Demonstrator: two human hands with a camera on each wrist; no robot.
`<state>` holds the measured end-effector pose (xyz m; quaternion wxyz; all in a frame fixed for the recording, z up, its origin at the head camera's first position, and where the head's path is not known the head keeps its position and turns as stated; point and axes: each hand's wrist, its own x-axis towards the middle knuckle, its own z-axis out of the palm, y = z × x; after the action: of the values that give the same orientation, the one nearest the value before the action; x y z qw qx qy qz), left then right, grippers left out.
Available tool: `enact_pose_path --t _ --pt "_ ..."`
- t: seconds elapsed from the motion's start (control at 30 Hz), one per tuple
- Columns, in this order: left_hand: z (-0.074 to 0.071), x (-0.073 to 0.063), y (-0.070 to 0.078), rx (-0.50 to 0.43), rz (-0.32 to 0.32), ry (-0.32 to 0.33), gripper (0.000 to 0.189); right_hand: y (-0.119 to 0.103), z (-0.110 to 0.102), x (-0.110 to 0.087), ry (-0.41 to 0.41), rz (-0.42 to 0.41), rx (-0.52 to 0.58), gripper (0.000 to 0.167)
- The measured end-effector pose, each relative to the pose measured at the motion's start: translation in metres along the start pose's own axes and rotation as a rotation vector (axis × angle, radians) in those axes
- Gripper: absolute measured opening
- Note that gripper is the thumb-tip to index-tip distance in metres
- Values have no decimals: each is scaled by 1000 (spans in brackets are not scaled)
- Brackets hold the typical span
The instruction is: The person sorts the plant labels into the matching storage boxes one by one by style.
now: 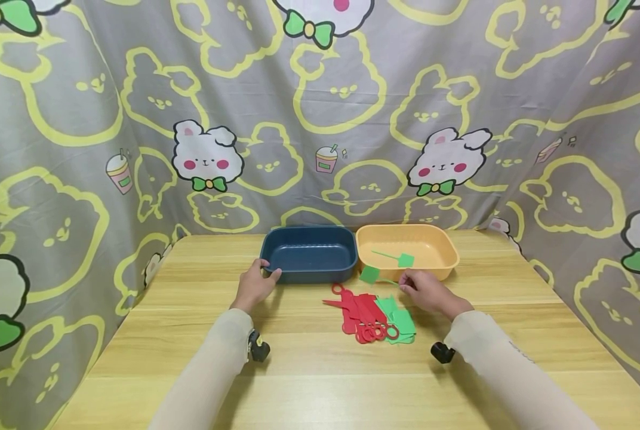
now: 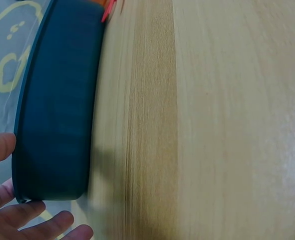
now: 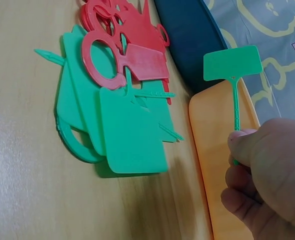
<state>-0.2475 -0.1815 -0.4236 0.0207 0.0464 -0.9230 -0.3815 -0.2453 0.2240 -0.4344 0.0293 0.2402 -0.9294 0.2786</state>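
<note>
My right hand (image 1: 424, 289) pinches the thin stem of a green plant label (image 3: 232, 63) between thumb and fingers, above the front edge of the orange bin (image 1: 449, 263). Another green plant label (image 1: 405, 260) lies inside that bin. My left hand (image 1: 257, 285) touches the front left corner of the dark blue bin (image 1: 309, 277), fingers spread along its end and thumb at the front rim. On the table, a pile of green labels (image 3: 132, 135) overlaps flat red tags (image 1: 360, 307) with ring-shaped ends.
Both bins stand side by side at the back of the wooden table (image 1: 320, 382). Behind them hangs a grey patterned curtain (image 1: 277, 89), which also runs along both sides. The pile lies just in front of the bins, between the two hands.
</note>
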Motion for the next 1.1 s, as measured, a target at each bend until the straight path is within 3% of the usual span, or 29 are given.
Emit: enact_pose_path --t 1.1 --pt "2 -1 0 6 5 10 50 3 -16 5 110 -17 -21 5"
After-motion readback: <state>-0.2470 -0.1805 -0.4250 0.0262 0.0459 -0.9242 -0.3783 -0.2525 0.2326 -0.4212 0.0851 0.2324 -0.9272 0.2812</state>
